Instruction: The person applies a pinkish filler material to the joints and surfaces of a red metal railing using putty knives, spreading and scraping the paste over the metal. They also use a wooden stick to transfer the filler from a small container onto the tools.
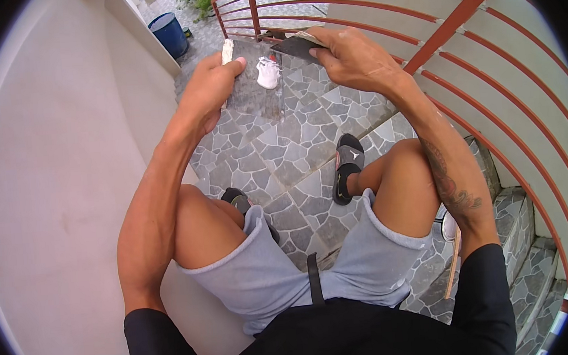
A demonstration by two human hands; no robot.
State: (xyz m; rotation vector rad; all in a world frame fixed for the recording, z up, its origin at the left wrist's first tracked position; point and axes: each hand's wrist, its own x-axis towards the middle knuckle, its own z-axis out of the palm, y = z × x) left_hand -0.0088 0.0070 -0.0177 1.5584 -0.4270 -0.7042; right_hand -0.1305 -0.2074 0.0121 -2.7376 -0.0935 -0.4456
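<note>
My left hand (207, 86) grips a thin grey metal plate (252, 97) by its whitish, paste-crusted edge, thumb on the face. A dab of white paste (268, 73), probably putty, lies on the plate, with a small red spot at its upper right. In my right hand (357, 56) is a wide dark putty blade (296, 48), held by its pale, crusted back edge. The blade's left corner is close to the plate's right edge; whether they touch I cannot tell. Both hands are out in front of my knees.
A plastered wall (54, 185) rises at my left. Red-brown metal railing (430, 38) curves along the right. Stone-patterned flooring (281, 147) lies below, with steps (514, 214) at the lower right. A wooden stick (452, 264) and a white-topped container (449, 227) are by my right arm. Farther off stands a blue drum (170, 36).
</note>
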